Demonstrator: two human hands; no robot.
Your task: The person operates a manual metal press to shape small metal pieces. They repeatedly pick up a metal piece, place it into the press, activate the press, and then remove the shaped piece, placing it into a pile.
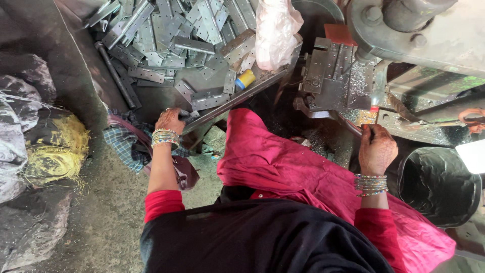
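Left grip (171, 120) rests on the near edge of the tabletop (81, 76), fingers curled onto a flat grey metal plate (189, 116) whose long axis runs left to right just beyond the knuckles; the heap of plates (166, 40) lies farther ahead, so this hand is by far the nearer to it. Right grip (376, 146) is pressed together around a dark lever handle (333, 117) that slants up-left toward the press block (333, 76) (its tip is hidden). A small yellow-and-blue cylinder (245, 79) lies at the heap's right edge, below a pale pink plastic bag (275, 30); a black bucket (437, 184) stands right of the hand.
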